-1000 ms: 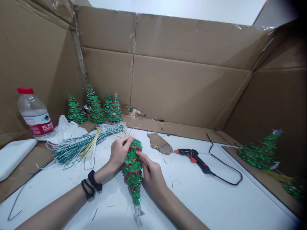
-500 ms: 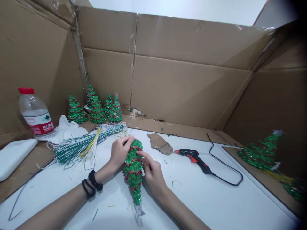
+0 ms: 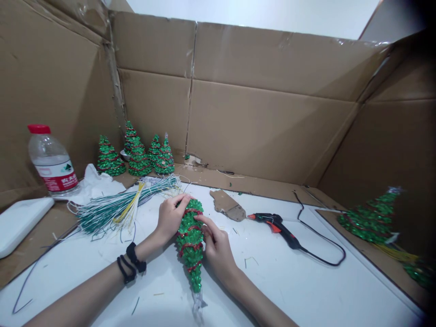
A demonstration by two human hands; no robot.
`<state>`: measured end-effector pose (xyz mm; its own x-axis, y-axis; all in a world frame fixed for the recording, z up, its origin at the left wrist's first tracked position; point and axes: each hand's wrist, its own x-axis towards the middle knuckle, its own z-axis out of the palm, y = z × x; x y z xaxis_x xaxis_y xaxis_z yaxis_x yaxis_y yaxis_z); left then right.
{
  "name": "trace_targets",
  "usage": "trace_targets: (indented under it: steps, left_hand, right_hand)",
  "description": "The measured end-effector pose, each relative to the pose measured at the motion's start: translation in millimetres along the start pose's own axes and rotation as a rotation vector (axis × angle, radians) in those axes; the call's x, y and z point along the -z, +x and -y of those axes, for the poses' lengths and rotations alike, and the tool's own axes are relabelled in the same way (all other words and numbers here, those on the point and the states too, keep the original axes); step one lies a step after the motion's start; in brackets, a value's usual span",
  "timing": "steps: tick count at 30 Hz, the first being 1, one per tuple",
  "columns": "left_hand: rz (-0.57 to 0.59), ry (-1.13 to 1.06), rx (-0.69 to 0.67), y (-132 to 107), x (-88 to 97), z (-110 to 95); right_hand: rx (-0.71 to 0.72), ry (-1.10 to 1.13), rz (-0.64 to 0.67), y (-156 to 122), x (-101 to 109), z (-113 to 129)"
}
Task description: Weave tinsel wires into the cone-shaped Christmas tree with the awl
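A green beaded Christmas tree [image 3: 190,245] with red garland lies on the white table [image 3: 265,290], its clear tip pointing toward me and its wide base away. My left hand [image 3: 171,215] grips it by the base end, thumb on top. On the tree's right side my right hand [image 3: 218,247] rests with the index finger on the red garland; its other fingers are curled, and what they hold, if anything, is hidden. Right of the tree lies a black and orange glue gun [image 3: 275,227], its nozzle at a torn piece of cardboard [image 3: 226,205].
Several finished trees [image 3: 139,156] stand at the back left; another tree [image 3: 371,215] is at the right. A bundle of green, white and yellow wires [image 3: 112,209] lies left, near tissue [image 3: 97,184] and a red-capped bottle [image 3: 52,159]. Cardboard walls [image 3: 265,109] enclose the table.
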<state>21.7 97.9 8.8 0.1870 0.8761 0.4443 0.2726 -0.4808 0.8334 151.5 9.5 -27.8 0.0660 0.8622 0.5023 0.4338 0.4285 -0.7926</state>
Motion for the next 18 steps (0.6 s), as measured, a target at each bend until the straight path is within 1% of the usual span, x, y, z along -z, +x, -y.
trace_targets:
  steps: [8,14,18]
  left_hand:
    - [0.015,-0.024,-0.006,-0.8,0.4,1.3]
    - [0.026,-0.04,-0.026,0.1,0.5,1.9]
    - [0.024,-0.063,-0.032,-0.1,0.0,3.1]
  right_hand:
    - [0.019,-0.01,-0.004,-0.7,0.2,-0.1]
    - [0.084,-0.032,-0.029,-1.6,-1.6,-3.9]
    - [0.095,-0.027,-0.031,-1.6,-1.5,-4.5]
